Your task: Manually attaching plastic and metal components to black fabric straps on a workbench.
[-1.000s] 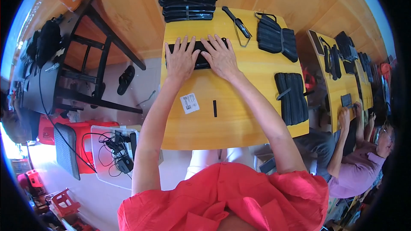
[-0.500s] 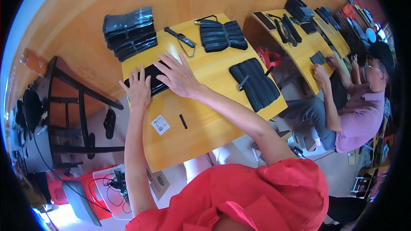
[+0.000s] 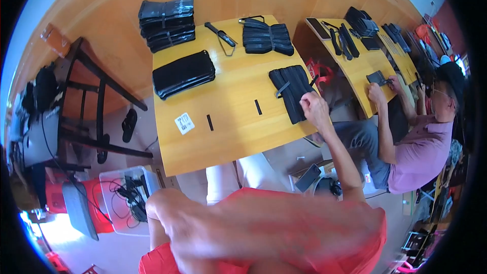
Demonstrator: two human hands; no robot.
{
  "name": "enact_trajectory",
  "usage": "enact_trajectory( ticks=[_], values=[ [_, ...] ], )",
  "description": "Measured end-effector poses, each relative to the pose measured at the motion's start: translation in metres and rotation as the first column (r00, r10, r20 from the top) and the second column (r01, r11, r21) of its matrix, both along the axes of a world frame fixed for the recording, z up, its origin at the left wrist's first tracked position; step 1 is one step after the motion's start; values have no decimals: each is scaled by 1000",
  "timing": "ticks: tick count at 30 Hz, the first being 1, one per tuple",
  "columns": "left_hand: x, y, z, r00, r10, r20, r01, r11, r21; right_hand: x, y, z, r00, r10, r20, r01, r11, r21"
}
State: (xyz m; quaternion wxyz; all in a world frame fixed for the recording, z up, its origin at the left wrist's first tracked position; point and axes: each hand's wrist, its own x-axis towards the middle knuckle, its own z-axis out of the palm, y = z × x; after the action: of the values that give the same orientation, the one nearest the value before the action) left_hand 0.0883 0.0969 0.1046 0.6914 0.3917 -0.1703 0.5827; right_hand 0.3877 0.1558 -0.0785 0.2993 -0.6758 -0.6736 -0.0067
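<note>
Bundle strapped; stack L of it unstrapped AFAICT. R hand curled by bundle, hold unclear; L hand unseen.

The right forearm reaches forward and slightly inward, running almost straight through the right wrist. The right hand has its back turned up and its fingers curled in, though how tightly they close is unclear. The left arm is sharply bent — the elbow juts forward, and the left forearm folds back across the chest, smeared by motion. The left hand cannot be made out in that blur.
</note>
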Motion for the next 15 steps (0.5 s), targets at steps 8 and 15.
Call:
enact_trajectory(
  ticks=[8,15],
  values=[
    [5,-32,5,994,91,-64,-94,994,-53,-34,-33,-18,965,-16,263,42,995,-93],
    [-18,-53,8,973,189,-136,-204,973,-108,-37,-44,-25,946,-53,318,77,995,-65]
  ],
)
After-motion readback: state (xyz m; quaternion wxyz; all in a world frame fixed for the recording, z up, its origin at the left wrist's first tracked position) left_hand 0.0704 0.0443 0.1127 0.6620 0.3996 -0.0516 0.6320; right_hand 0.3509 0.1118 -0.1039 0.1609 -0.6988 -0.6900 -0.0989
